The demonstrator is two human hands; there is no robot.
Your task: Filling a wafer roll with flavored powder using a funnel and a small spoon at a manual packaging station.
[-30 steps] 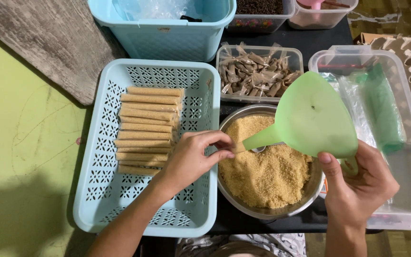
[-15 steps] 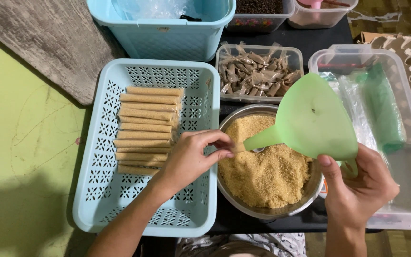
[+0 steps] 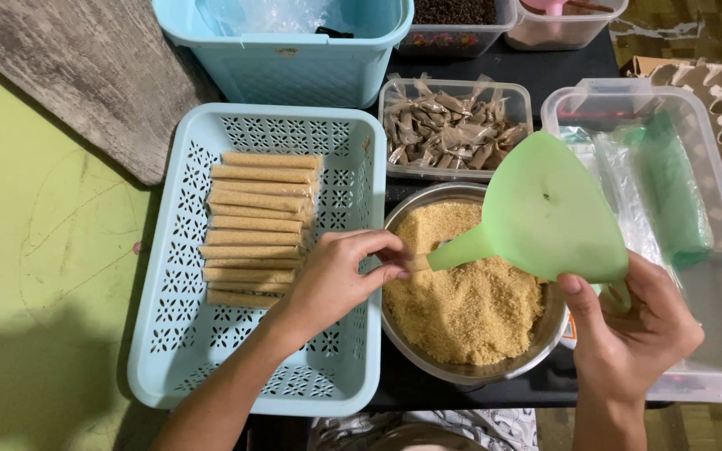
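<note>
My right hand [image 3: 633, 334] grips a pale green plastic funnel [image 3: 545, 213] by its rim, holding it tilted on its side with the spout pointing left. My left hand [image 3: 336, 280] pinches a thin packet at the spout's tip, just above the left rim of a steel bowl [image 3: 507, 370] filled with golden-brown crumbs [image 3: 465, 296]. Left of the bowl, a light blue perforated tray [image 3: 177, 326] holds a stack of several long, thin filled packets [image 3: 256, 225].
A clear tub of small brown wrapped packets [image 3: 453, 129] stands behind the bowl. A clear bin [image 3: 712, 334] with plastic sheeting and a green roll [image 3: 670, 192] sits at the right. A blue basket [image 3: 294, 58] and other tubs stand at the back. A green wall is at the left.
Almost nothing has moved. The funnel has shifted very slightly while my left hand stays pinched at its spout.
</note>
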